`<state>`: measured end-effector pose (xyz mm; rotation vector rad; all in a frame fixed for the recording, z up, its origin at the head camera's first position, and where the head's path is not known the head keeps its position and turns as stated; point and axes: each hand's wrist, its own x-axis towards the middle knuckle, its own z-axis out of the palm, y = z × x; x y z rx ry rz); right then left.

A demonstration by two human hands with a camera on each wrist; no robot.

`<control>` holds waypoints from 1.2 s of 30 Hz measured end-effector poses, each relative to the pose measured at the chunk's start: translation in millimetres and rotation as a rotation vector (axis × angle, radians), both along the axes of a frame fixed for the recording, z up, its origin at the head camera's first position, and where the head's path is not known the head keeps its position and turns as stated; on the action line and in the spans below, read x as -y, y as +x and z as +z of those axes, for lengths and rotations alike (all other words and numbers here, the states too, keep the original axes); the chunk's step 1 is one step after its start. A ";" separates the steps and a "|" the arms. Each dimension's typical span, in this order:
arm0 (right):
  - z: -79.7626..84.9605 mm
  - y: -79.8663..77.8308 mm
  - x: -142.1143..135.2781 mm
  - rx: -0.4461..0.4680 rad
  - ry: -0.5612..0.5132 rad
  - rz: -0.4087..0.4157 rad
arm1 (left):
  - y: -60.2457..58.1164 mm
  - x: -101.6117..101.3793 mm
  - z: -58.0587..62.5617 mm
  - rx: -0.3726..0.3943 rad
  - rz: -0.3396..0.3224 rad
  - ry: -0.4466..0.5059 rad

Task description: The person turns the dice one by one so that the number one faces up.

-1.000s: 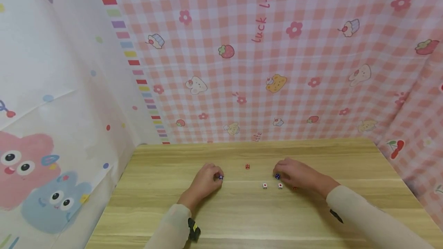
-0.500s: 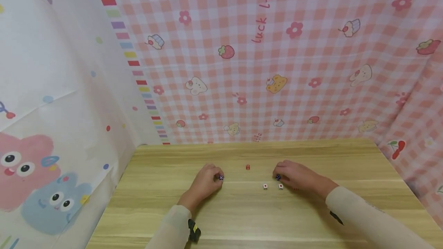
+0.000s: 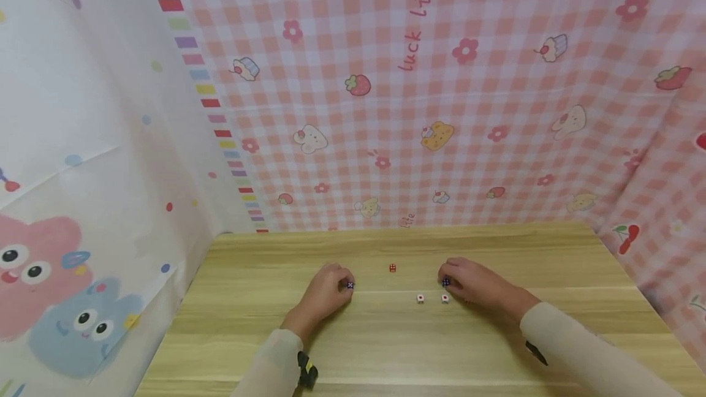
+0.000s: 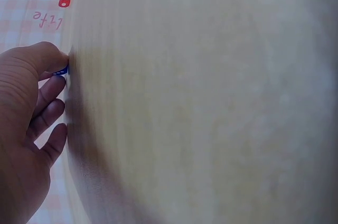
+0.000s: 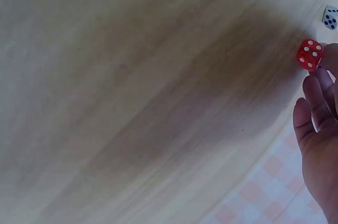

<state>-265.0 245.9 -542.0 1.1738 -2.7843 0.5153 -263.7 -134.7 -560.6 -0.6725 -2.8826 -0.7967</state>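
My left hand (image 3: pixel 322 291) pinches a blue die (image 3: pixel 350 285) between thumb and fingers, low over the wooden table. In the left wrist view this blue die (image 4: pixel 60 71) shows only partly between thumb and index finger. Across from it, my right hand (image 3: pixel 478 280) pinches a second blue die (image 3: pixel 445 283) at its fingertips. Just in front of that hand lies a white die (image 3: pixel 444 299), with another white die (image 3: pixel 420 299) to its left. A red die (image 5: pixel 309 55) close by the right hand shows fully in the right wrist view, but the hand mostly covers it from above.
Another red die (image 3: pixel 393 268) stands farther back, between the two hands. The light wooden table (image 3: pixel 364 348) meets a pink checked cloth (image 3: pixel 375 158) at its back edge. White printed cloth (image 3: pixel 110 139) hangs along the left side.
My right hand has shifted very slightly to the right with its blue die, covering more of the red die beside it. The left hand has stayed in place; the head view has tilted a little.
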 end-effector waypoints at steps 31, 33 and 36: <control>-2.3 4.4 -4.2 -0.022 -0.023 -0.002 | 0.6 0.7 0.4 -0.008 -0.009 0.001; -1.1 4.5 -4.3 -0.035 -0.025 0.004 | 0.4 0.6 0.3 -0.011 -0.008 0.001; 1.3 4.7 -3.6 -0.038 -0.021 0.009 | -0.3 0.3 0.8 -0.012 -0.006 -0.002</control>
